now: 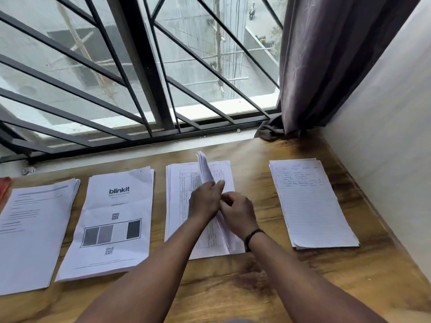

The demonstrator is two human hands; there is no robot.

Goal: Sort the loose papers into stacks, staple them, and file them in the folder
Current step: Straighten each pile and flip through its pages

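Note:
Several paper stacks lie side by side on the wooden desk (233, 287). From the left: a printed text stack (30, 234), a "blinkit" stack (112, 220) with QR codes, a table-form stack (179, 201), and a lined handwritten stack (312, 203). Over the table-form stack, my left hand (205, 200) and my right hand (238, 213) together hold a bundle of sheets (205, 169) standing on edge. My left fingers lie along the bundle's left face; my right fingers curl around its right side. A black band circles my right wrist.
A barred window (140, 78) runs behind the desk. A dark curtain (326, 61) hangs at the back right, beside a white wall (384, 136). A red object (4, 187) shows at the left edge. A crumpled scrap (28, 170) lies at the back left.

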